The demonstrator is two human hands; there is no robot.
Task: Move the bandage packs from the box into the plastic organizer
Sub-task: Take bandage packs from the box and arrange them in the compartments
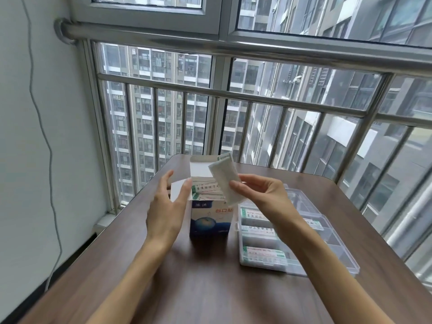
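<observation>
While pinched in right hand (pixel 259 192): bandage pack (pixel 225 181), light, thin, floppy.
Best gripped mid-edge; left hand (pixel 166 206) relaxed, steadying box (pixel 211 218).

The worktop (pixel 210 288) looked like dark wood-grain laminate with a smooth, faintly shiny finish. The box (pixel 211 220) was glossy printed cardboard, the organizer (pixel 327 258) clear smooth plastic, the railing (pixel 233 95) brushed metal.

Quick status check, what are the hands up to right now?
Right hand pinches a bandage pack above the box. Left hand open, steadying box flap. Organizer open, path clear.
</observation>
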